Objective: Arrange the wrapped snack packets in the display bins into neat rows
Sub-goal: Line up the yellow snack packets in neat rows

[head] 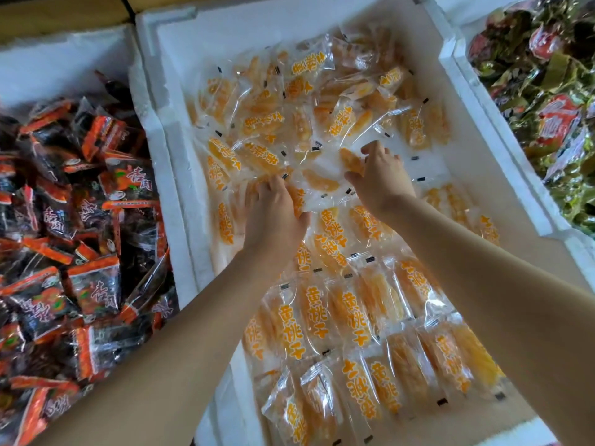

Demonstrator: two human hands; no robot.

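A white foam bin in the middle holds several clear packets with orange print and yellow fruit slices. The near packets lie in rows side by side; the far packets lie jumbled. My left hand reaches into the middle of the bin, fingers curled down onto a loose packet. My right hand is just to its right, fingertips pinching the edge of another packet. Between the hands lies a single packet.
A foam bin on the left is heaped with dark red and orange packets. A bin at the right holds green and red wrapped packets. Bare white floor shows right of my right hand.
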